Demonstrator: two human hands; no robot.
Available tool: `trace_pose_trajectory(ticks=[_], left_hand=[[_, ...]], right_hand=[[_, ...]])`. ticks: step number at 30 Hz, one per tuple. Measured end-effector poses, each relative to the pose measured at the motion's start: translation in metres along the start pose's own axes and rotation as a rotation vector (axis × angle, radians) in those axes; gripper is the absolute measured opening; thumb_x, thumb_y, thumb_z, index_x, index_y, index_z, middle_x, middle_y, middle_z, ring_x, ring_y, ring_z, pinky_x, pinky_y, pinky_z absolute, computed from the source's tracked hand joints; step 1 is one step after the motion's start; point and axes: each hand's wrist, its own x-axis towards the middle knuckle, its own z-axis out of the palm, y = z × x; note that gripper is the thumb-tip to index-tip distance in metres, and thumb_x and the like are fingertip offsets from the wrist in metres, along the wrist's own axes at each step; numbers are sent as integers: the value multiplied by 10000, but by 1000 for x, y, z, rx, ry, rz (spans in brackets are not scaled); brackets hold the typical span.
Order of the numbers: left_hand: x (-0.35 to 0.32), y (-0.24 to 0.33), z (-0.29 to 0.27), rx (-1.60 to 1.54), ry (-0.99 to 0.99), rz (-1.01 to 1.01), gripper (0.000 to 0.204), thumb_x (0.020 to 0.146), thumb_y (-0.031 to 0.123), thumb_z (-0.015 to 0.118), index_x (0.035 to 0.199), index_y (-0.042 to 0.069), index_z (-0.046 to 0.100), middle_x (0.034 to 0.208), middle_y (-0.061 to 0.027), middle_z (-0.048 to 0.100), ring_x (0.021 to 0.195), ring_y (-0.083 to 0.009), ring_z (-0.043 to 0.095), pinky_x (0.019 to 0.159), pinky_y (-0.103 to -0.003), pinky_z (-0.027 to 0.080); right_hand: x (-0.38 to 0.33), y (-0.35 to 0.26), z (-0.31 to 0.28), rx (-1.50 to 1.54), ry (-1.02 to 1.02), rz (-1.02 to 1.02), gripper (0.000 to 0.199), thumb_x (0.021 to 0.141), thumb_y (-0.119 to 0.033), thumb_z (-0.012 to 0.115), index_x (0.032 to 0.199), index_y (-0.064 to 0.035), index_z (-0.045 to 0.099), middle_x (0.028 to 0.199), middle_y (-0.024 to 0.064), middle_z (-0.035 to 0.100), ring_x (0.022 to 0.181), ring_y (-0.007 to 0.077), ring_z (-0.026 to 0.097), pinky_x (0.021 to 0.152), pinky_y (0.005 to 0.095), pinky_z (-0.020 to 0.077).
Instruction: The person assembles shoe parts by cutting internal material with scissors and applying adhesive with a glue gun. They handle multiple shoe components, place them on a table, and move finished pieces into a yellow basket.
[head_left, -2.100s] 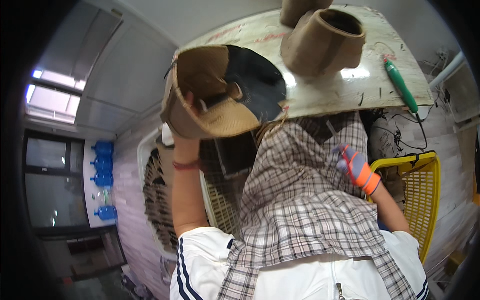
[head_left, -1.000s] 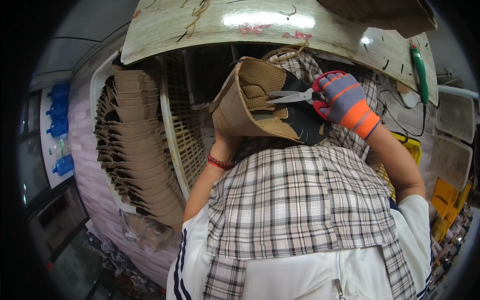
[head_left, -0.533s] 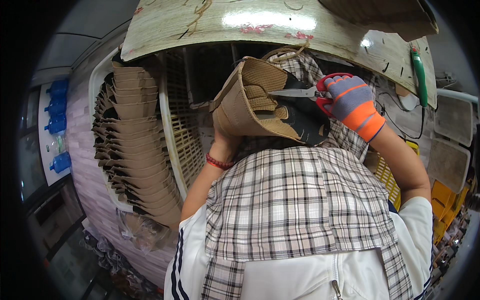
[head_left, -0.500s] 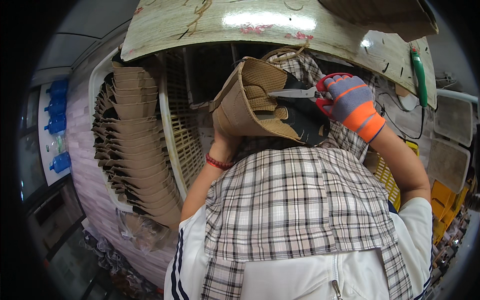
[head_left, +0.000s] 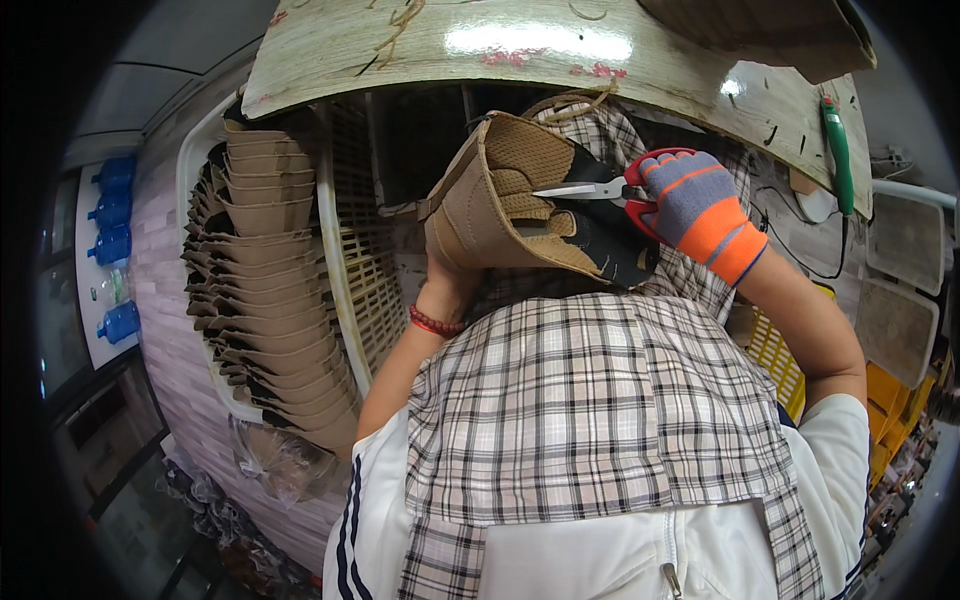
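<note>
A tan boot upper (head_left: 470,205) with a mesh-textured lining and a black section sits tilted above my lap. My left hand (head_left: 455,280), bare with a red bead bracelet at the wrist, grips it from below on its left side; the fingertips are hidden behind the upper. In my right hand (head_left: 698,205), wearing a grey and orange glove, are scissors (head_left: 590,190) with red handles. Their metal blades point left into the upper's opening, beside the lining. Whether the blades touch the material I cannot tell.
A white basket (head_left: 340,270) at left holds a long row of nested tan uppers (head_left: 275,270). Ahead is a worktable (head_left: 420,70) with cord scraps, a green-handled tool (head_left: 838,155) and a brown piece (head_left: 770,35). A yellow crate (head_left: 780,355) stands at right.
My right hand and the scissors have shifted very slightly left and down, and the blade tips lie a little further left within the upper. My left hand keeps nearly the same hold.
</note>
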Motion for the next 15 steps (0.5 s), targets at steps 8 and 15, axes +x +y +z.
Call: trace_pose_trajectory(ticks=[8,15], left_hand=[[-1,0,0,12,19,11,460,874,220,687,1282,79,526,1173,-45,594,1035,-163,590,854,-307,513],[-2,1,5,14,-18,52,445,890,212,670,1291,87,522,1204,-35,583,1080,-164,571,899,-316,494]], right_hand=[[-2,-13,-11,19,57,-20,262,717,-282,729,912,-119,665,783,78,659,743,264,627,681,364,492],[-12,-13,6,21,-113,112,296,758,-352,678,934,-114,668,777,101,674,729,281,657,666,380,497]])
